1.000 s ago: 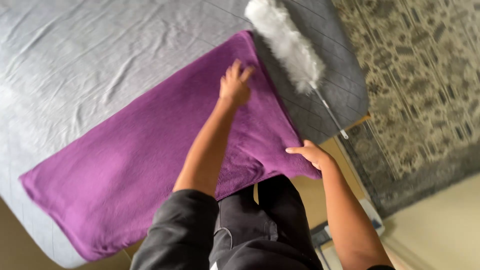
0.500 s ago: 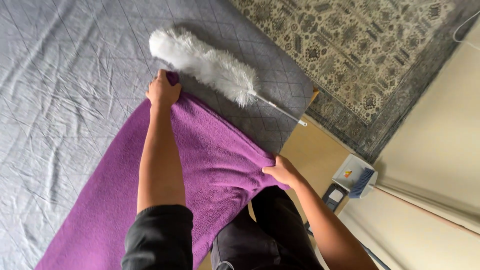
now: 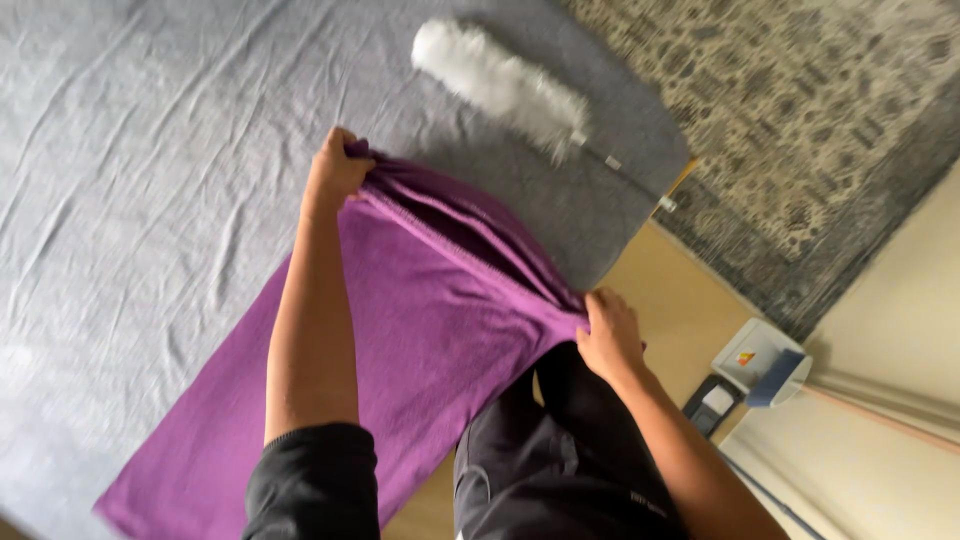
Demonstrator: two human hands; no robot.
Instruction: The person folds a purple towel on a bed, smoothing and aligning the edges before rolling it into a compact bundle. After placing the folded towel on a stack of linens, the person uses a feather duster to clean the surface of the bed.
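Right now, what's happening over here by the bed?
A person stands at the edge of a bed covered with a grey sheet, gripping a purple towel with both bare hands. The left hand has one end corner bunched in its grip out over the sheet, and the right hand pinches the other corner near the bed's edge, so that end is lifted and creased. The rest of the towel lies flat. A white fluffy duster lies on the sheet just beyond it.
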